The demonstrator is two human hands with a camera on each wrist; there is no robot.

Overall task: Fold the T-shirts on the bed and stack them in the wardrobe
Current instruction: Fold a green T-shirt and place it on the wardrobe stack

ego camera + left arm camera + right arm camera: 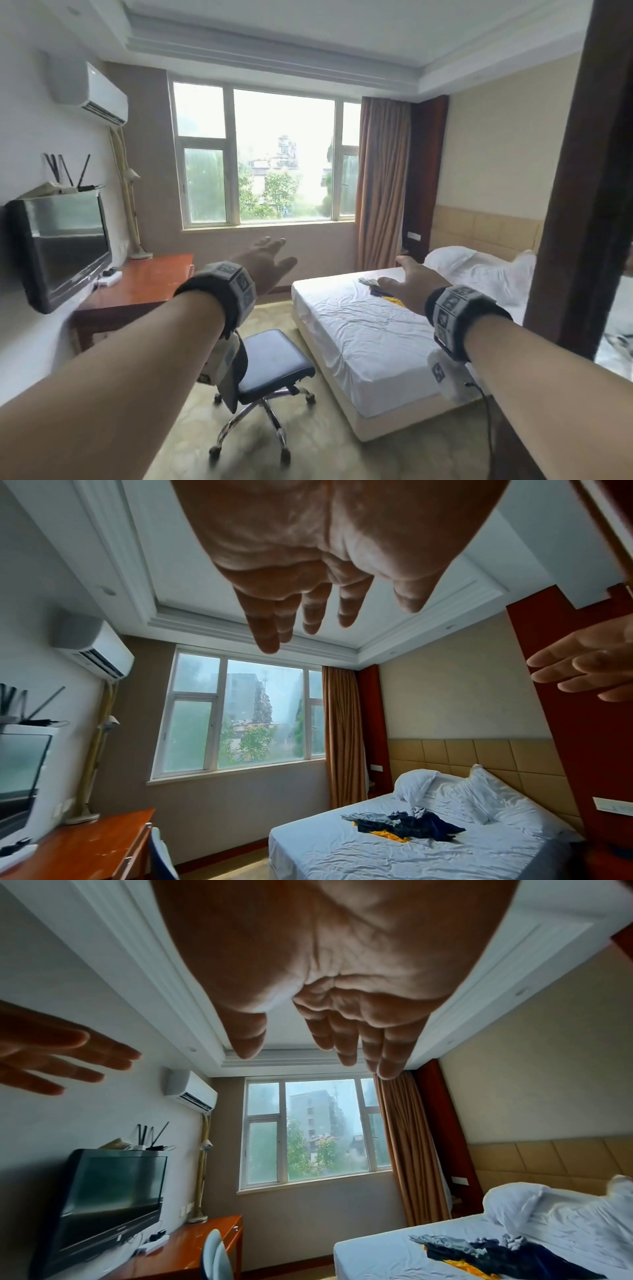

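A crumpled heap of T-shirts [404, 825], navy, grey and yellow, lies in the middle of the white bed [342, 859]. The heap of T-shirts [507, 1253] also shows at the lower right of the right wrist view. In the head view my right hand [406, 284] covers most of the T-shirts [368, 281]. Both arms stretch forward in the air, well short of the bed [359, 329]. My left hand [270, 260] has its fingers straight and spread and holds nothing. My right hand is also flat and empty. The wardrobe is not in view.
A blue swivel chair [270, 366] stands between me and the bed's foot. An orange-brown desk [144, 284] and a wall TV [61, 246] are on the left. A dark wooden post [589, 205] rises at the right. Pillows [455, 791] lie at the headboard.
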